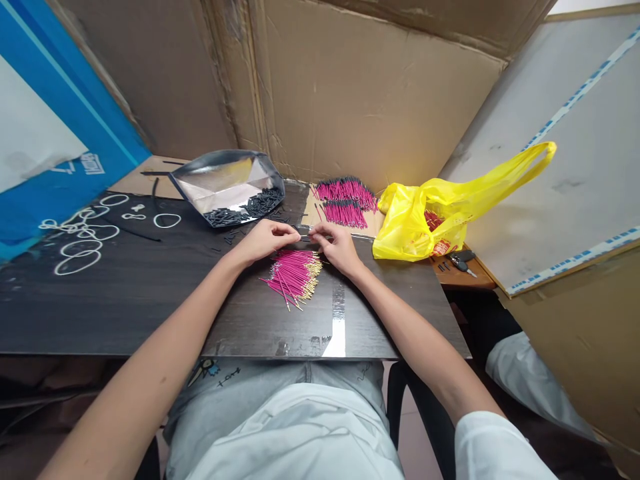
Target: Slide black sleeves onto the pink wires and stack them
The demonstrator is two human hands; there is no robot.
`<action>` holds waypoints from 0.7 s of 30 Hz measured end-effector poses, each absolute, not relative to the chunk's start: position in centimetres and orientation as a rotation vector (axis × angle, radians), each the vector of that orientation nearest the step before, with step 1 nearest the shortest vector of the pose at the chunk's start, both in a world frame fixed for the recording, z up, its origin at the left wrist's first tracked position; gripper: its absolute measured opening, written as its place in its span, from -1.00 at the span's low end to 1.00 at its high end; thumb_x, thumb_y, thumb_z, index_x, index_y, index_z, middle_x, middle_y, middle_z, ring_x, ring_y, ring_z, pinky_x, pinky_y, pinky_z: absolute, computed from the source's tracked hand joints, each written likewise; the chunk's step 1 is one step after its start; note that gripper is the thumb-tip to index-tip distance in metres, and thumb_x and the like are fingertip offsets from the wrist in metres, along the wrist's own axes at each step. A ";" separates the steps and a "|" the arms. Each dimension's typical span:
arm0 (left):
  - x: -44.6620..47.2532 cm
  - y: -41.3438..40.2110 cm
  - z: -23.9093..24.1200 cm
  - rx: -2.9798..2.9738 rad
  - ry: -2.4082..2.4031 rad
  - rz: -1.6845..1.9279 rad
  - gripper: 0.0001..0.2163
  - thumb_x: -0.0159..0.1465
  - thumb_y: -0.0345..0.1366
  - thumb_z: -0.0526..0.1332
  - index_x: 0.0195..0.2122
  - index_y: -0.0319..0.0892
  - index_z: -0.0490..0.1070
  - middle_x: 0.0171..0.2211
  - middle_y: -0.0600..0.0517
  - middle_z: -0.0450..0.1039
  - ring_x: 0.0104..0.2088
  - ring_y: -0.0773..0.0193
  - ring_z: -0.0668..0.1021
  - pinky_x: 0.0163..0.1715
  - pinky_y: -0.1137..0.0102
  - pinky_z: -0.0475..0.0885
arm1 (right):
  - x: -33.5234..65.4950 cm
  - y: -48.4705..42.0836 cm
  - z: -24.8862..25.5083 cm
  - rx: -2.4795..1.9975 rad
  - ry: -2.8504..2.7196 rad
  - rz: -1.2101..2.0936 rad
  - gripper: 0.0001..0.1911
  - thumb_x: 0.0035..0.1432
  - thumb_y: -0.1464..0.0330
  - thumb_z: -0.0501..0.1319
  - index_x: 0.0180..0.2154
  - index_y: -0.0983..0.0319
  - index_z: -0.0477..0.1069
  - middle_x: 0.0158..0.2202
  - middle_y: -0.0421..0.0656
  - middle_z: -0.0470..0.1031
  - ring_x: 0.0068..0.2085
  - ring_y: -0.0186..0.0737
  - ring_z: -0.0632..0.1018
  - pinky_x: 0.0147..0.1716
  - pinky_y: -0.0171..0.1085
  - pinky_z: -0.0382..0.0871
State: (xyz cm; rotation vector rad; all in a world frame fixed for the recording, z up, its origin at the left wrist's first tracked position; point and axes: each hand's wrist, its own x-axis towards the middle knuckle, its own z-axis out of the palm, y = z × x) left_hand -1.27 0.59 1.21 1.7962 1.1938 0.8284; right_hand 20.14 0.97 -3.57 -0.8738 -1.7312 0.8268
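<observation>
two hands meet just above the loose pink pins (295, 273) on the dark table (150, 293): my left hand (265, 241) and right hand (340, 248) each pinch an end of a thin dark piece (305, 231) at the fingertips. i judge that light pinches near the ends, with wrists resting on the table, would keep it straight. more black pieces (250, 207) lie in the silver tray (200, 180) behind.

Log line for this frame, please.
left hand: pinching thin piece | right hand: pinching same piece | nearest: pink wire pile | behind: silver bag of black tubes
</observation>
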 end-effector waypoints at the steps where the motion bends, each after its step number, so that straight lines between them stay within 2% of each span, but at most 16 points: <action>1: -1.3 0.6 1.2 1.799 1.193 0.827 -0.66 0.14 0.00 0.39 -0.35 -0.23 0.64 -0.54 0.05 0.43 -0.53 0.36 0.31 -0.55 0.44 0.16 | 20.1 1.0 -3.6 -0.874 -1.728 0.841 -0.90 0.29 0.34 0.21 -0.21 0.18 0.50 -0.29 -0.17 0.58 -0.25 -0.23 0.61 -0.23 -0.25 0.52; 8: -1.3 0.8 1.0 1.824 1.190 0.830 -0.68 0.15 -0.02 0.38 -0.39 -0.23 0.62 -0.55 0.07 0.41 -0.53 0.36 0.31 -0.54 0.45 0.16 | 20.0 1.0 -3.6 -0.862 -1.666 0.981 -0.91 0.26 0.34 0.20 -0.22 0.20 0.46 -0.27 -0.17 0.58 -0.30 -0.26 0.63 -0.29 -0.29 0.52; 15: -1.2 0.8 0.7 1.845 1.181 0.836 -0.68 0.17 -0.02 0.36 -0.37 -0.22 0.62 -0.57 0.08 0.39 -0.55 0.36 0.30 -0.54 0.44 0.16 | 20.1 1.0 -3.7 -0.852 -1.774 0.793 -0.90 0.26 0.37 0.23 -0.21 0.18 0.52 -0.24 -0.16 0.60 -0.23 -0.22 0.63 -0.16 -0.21 0.53; 21: -1.1 0.8 0.6 1.845 1.168 0.847 -0.67 0.17 -0.01 0.35 -0.36 -0.23 0.61 -0.56 0.07 0.40 -0.55 0.36 0.30 -0.55 0.44 0.16 | 19.8 1.1 -3.9 -0.853 -1.689 0.983 -0.83 0.30 0.28 0.20 -0.17 0.18 0.52 -0.18 -0.13 0.61 -0.21 -0.18 0.67 -0.36 -0.28 0.52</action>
